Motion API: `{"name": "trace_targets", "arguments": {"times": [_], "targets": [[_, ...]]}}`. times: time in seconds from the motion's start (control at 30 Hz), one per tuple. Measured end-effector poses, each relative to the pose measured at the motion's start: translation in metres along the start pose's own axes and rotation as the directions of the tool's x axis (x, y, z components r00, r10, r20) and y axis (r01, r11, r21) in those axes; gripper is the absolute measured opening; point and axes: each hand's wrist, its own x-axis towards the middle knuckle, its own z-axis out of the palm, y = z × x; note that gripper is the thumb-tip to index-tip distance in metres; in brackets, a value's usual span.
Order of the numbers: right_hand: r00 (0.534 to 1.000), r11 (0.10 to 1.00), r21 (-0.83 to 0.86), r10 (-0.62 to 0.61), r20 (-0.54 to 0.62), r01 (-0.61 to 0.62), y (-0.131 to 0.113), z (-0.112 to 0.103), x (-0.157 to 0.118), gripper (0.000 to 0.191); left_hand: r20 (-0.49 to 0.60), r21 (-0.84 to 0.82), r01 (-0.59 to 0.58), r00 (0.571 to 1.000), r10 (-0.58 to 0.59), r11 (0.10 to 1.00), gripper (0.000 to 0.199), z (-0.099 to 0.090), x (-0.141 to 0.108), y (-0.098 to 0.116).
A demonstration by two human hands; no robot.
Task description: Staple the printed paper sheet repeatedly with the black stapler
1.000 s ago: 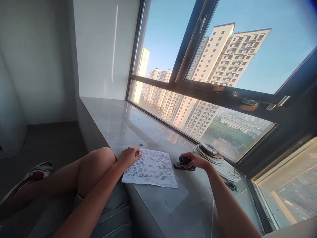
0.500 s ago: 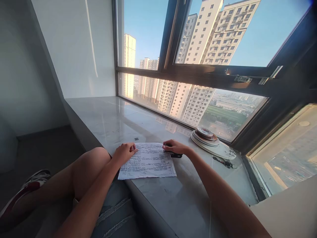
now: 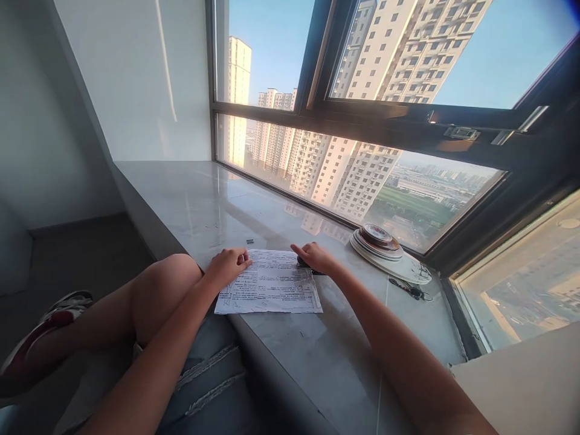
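Black stapler [image 3: 301,261] is in the right hand [image 3: 318,258] now, up against the printed sheet's [image 3: 267,293] right edge at about 1 o'clock. A second ago it was well off to the right on bare stone, so that's the big change: it has met the paper instead of sitting apart from it. Thumb has since come up and pokes out to the left, with the rest of the hand still wrapped over the stapler. Can't tell if the paper edge is actually inside the thing, the hand hides it.

Left hand [image 3: 226,266] hasn't really gone anywhere, loosely curled on the sheet's corner at 10 o'clock. Pinching or just resting? No idea from here. Sheet's lying flat on the grey marble-look window ledge [image 3: 344,347], near corner right by the ledge's front edge.

Further out, just past the paper at 11 o'clock, there are a couple of little dark strips [image 3: 249,241], maybe staples, too small to be sure. Stacked plates [image 3: 376,241] sit at 2 o'clock by the window frame [image 3: 290,192], and what looks like keys [image 3: 411,291] is at 3 o'clock.
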Motion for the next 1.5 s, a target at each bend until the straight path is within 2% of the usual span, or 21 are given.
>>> {"name": "trace_targets", "arguments": {"times": [0.37,0.53,0.7,0.9,1.27,1.5], "targets": [[0.996,0.999,-0.042,0.001,0.087,0.003,-0.008,-0.005,-0.003,0.071,0.025,0.005,-0.012,1.0,0.012,1.0,0.025,-0.002,-0.001,0.0],[0.994,0.998,-0.017,-0.06,0.086,0.062,-0.011,-0.007,-0.004,0.063,0.021,0.01,-0.007,1.0,0.007,1.0,0.024,-0.001,0.0,0.001],[0.994,0.998,-0.037,-0.05,0.095,0.054,-0.011,-0.008,-0.003,0.061,0.023,0.02,0.002,1.0,-0.002,1.0,0.025,-0.003,0.0,0.002],[0.995,0.998,0.023,-0.064,0.077,0.062,-0.009,-0.008,-0.001,0.061,0.02,0.011,0.006,1.0,-0.006,1.0,0.026,-0.003,-0.001,0.003],[0.993,0.998,-0.024,-0.05,0.106,0.052,-0.015,-0.008,-0.004,0.06,0.037,0.004,0.0,0.999,0.0,1.0,0.027,-0.004,-0.001,0.002],[0.995,0.986,-0.158,-0.032,0.094,0.046,-0.019,-0.001,-0.003,0.049,0.029,0.016,-0.003,1.0,0.002,1.0,0.026,-0.004,-0.001,0.002]]}}
